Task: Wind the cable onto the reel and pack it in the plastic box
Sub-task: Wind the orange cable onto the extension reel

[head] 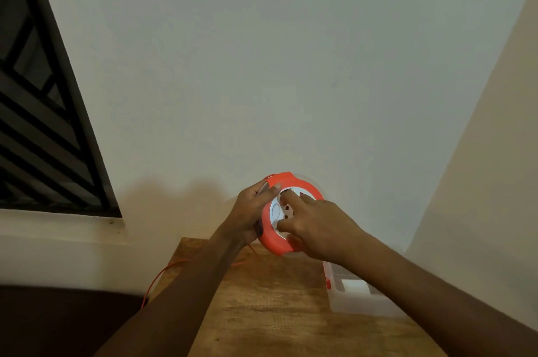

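Reel [288,212] held above a wooden tabletop [270,313] beside pale walls.
Left hand [251,212] clamps its orange rim; right hand [316,224] fingers spread on the white hub.

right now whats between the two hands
In the head view, the orange reel sits between them: the left hand grips its rim, and the right hand has fingers on its white hub.

Two hands are in view, the left hand [252,208] and the right hand [316,225]. There is one orange reel [272,236], one orange cable [158,281] (only a single strand shows), one clear plastic box [349,303], and one wooden bench [276,313]. One barred window [43,124] shows at the left.
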The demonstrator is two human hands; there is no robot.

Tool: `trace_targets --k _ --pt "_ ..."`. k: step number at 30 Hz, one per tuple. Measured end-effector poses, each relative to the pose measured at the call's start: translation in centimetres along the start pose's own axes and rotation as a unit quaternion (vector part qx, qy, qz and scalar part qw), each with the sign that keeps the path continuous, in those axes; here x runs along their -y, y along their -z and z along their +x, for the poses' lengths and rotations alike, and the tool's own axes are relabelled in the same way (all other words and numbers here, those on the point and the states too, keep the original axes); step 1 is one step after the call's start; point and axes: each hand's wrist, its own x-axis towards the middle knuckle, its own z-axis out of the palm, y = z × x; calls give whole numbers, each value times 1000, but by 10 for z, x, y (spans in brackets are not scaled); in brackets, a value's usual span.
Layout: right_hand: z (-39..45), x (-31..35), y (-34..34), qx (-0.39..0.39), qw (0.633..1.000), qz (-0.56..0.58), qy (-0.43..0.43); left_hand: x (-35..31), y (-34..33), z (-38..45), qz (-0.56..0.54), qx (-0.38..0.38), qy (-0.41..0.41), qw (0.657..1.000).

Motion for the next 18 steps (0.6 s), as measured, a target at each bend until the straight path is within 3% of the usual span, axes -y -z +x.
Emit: trace_targets --k 12,18 --pt "8 -2 2 89 983 -150 49 -12 11 -1 52 4 4 999" --pt "5 -17 2 51 966 -205 146 -12 7 -3 121 59 4 991"
